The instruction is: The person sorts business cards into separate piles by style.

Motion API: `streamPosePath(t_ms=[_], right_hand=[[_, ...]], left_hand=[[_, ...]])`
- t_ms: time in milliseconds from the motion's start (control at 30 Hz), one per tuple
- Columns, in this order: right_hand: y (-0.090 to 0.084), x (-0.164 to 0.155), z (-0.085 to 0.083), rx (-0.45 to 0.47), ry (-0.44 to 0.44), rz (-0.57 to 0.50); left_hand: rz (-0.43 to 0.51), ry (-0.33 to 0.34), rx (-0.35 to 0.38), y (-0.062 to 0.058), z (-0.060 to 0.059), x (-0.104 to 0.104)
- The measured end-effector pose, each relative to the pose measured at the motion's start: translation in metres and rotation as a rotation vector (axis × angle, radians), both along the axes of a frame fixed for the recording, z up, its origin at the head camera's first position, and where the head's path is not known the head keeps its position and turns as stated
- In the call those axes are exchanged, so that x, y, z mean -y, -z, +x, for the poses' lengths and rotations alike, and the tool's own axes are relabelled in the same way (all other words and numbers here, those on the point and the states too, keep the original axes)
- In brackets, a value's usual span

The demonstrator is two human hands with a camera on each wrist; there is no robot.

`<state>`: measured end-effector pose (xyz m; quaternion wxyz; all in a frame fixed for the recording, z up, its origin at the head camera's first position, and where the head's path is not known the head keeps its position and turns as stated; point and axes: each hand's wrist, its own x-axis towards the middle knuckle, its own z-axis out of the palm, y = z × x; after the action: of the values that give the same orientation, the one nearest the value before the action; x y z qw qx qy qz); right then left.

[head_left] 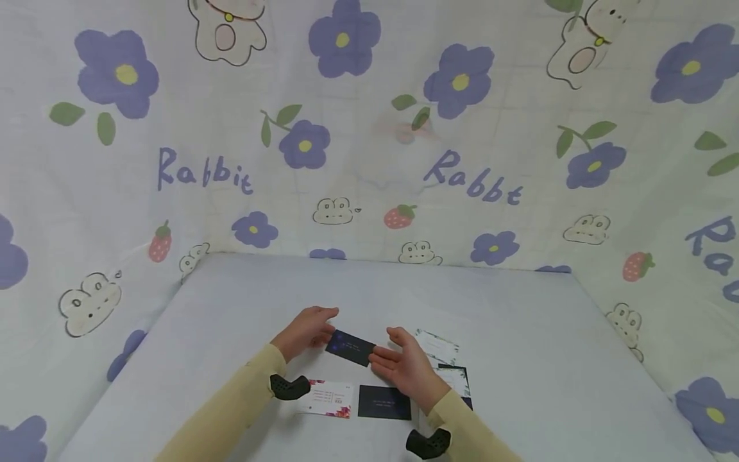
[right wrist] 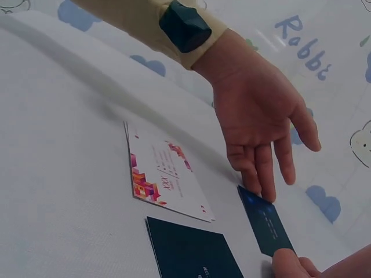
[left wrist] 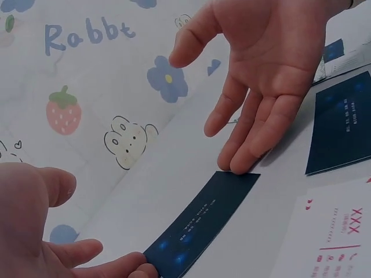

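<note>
A dark blue business card with small light print lies between the two hands at the middle of the table. My left hand touches its left end with the lower fingertips, thumb held apart. At the other end, the fingertips of my right hand meet the card's edge, palm turned inward and fingers nearly straight. Both contacts also show in the left wrist view, along the card. Whether the card rests flat or is slightly raised, I cannot tell.
Nearer me lie a white card with red and orange patterns and another dark card; each appears stacked in the right wrist view. White leaf-edged cards lie beyond the right hand, partly hidden. A patterned curtain borders the white table.
</note>
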<state>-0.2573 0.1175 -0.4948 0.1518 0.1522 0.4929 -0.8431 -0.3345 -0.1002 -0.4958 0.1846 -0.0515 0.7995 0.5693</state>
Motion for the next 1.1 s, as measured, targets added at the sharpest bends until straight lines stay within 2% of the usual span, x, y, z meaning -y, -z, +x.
streamPosePath(t_ms=[267, 433, 667, 833, 1100], right_hand=[[-0.001, -0.001, -0.002, 0.002, 0.013, 0.029], [-0.003, -0.005, -0.001, -0.005, -0.010, 0.031], [-0.006, -0.011, 0.001, -0.003, -0.049, 0.078], [-0.011, -0.015, 0.007, -0.029, -0.091, 0.099], [-0.017, -0.026, 0.016, -0.041, -0.129, 0.197]], left_hand=[[0.110, -0.026, 0.041, -0.001, 0.010, 0.005], [0.176, -0.051, 0.072, 0.001, 0.014, 0.008], [0.222, -0.049, 0.059, 0.001, 0.027, 0.009], [0.300, -0.062, 0.048, -0.003, 0.040, 0.011], [0.387, -0.044, 0.026, -0.012, 0.065, 0.010]])
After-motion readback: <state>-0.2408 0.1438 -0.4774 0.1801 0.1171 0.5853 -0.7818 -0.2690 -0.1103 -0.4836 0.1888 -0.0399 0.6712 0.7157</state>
